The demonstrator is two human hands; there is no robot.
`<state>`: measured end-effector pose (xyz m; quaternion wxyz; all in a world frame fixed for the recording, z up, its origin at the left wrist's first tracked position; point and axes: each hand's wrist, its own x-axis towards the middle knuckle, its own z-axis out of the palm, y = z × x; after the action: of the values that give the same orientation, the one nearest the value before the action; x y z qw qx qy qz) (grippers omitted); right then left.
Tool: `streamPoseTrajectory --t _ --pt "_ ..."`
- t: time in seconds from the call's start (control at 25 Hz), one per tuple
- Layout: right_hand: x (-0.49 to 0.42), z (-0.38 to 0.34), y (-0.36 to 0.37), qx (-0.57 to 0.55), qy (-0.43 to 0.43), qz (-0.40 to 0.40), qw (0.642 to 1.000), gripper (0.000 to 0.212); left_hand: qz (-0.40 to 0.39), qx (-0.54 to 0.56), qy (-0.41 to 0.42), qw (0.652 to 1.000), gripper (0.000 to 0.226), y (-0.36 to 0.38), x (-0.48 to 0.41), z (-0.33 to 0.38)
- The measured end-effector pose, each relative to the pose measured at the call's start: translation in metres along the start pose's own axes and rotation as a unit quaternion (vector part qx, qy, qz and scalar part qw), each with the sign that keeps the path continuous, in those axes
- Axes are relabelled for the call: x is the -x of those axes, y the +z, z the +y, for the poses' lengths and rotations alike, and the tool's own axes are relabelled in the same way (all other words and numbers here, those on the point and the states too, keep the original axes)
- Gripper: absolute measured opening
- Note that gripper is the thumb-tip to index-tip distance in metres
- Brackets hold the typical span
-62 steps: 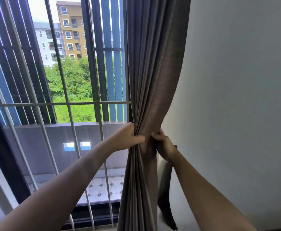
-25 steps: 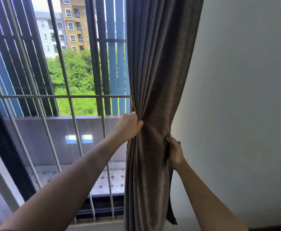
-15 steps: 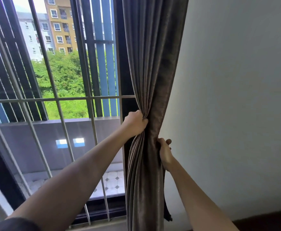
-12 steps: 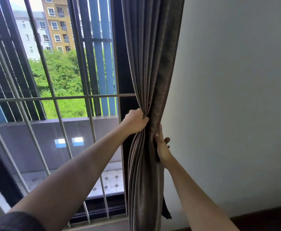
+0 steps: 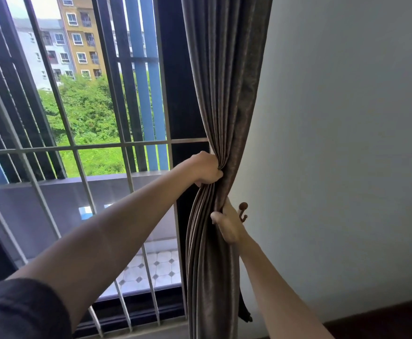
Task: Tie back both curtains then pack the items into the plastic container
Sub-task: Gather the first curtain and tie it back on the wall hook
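Window grille [image 5: 78,146] left, wall [image 5: 346,143] right, curtain [image 5: 224,94] between. Left hand [image 5: 206,168] on curtain's left edge, above right hand [image 5: 228,226] at its right edge. Hook [image 5: 243,211] on wall, just right.

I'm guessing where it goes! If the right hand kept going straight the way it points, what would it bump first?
The curtain: the right hand points up into its folds and touches them. Past that probably the wall, just beside the hook, though depth is unclear.
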<state>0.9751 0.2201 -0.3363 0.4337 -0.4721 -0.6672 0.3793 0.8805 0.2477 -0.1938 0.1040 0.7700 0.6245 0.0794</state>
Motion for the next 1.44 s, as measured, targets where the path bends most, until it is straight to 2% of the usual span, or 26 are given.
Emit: streamPoseTrajectory --t 0.08,0.16,0.24,0.32,0.52,0.6,0.68,0.76,0.84,0.92,0.96,1.0,1.08,1.12,1.24,1.44 --pt "-0.002 -0.003 0.008 0.06 0.028 0.034 0.997 0.075 0.003 -0.023 -0.004 1.0 0.042 -0.004 0.0 0.007" --pt "-0.004 -0.011 0.023 0.064 0.059 0.133 0.987 0.087 -0.003 0.006 -0.007 1.0 0.045 -0.006 -0.002 0.013" --pt "-0.001 -0.018 0.039 0.047 0.067 0.242 0.967 0.089 -0.009 0.049 -0.007 0.999 0.044 -0.006 -0.001 0.018" --pt "-0.001 -0.021 0.051 0.046 0.085 0.316 0.944 0.089 -0.007 0.062 -0.007 0.998 0.042 -0.007 0.002 0.022" --pt "-0.009 -0.027 0.063 0.055 0.123 0.395 0.909 0.064 0.009 0.055 -0.006 0.998 0.032 -0.008 0.007 0.032" --pt "-0.007 -0.022 0.064 0.068 0.103 0.404 0.906 0.053 0.007 0.082 -0.007 0.997 0.034 -0.006 0.009 0.028" --pt "-0.002 -0.013 0.053 0.099 0.06 0.379 0.918 0.05 -0.021 0.155 0.009 0.988 0.046 -0.003 0.008 0.016" --pt "0.001 -0.004 0.032 0.13 0.034 0.358 0.924 0.05 -0.098 0.26 0.052 0.959 0.056 -0.003 0.009 -0.002" --pt "0.003 0.001 0.007 0.151 0.035 0.352 0.923 0.048 -0.168 0.371 0.081 0.909 0.048 0.003 0.01 -0.022" --pt "0.004 0.007 -0.013 0.141 0.039 0.344 0.928 0.043 -0.14 0.52 0.058 0.84 0.034 0.026 0.0 -0.039" --pt "0.005 0.009 -0.022 0.136 0.036 0.341 0.929 0.041 -0.102 0.558 0.013 0.823 0.025 0.044 -0.009 -0.047" --pt "0.005 0.011 -0.03 0.135 0.036 0.34 0.93 0.04 -0.064 0.539 -0.025 0.84 0.018 0.065 -0.017 -0.054" --pt "0.004 0.014 -0.047 0.143 0.04 0.334 0.931 0.04 -0.049 0.337 -0.022 0.94 0.021 0.113 -0.034 -0.065" --pt "0.004 0.015 -0.056 0.146 0.042 0.328 0.932 0.04 -0.051 0.242 -0.005 0.969 0.03 0.137 -0.043 -0.067" --pt "-0.001 0.023 -0.075 0.148 0.051 0.32 0.934 0.036 -0.042 0.185 -0.054 0.98 0.031 0.201 -0.066 -0.062" --pt "-0.003 0.038 -0.096 0.13 0.044 0.276 0.951 0.027 -0.059 0.176 -0.101 0.977 0.04 0.267 -0.095 -0.03"
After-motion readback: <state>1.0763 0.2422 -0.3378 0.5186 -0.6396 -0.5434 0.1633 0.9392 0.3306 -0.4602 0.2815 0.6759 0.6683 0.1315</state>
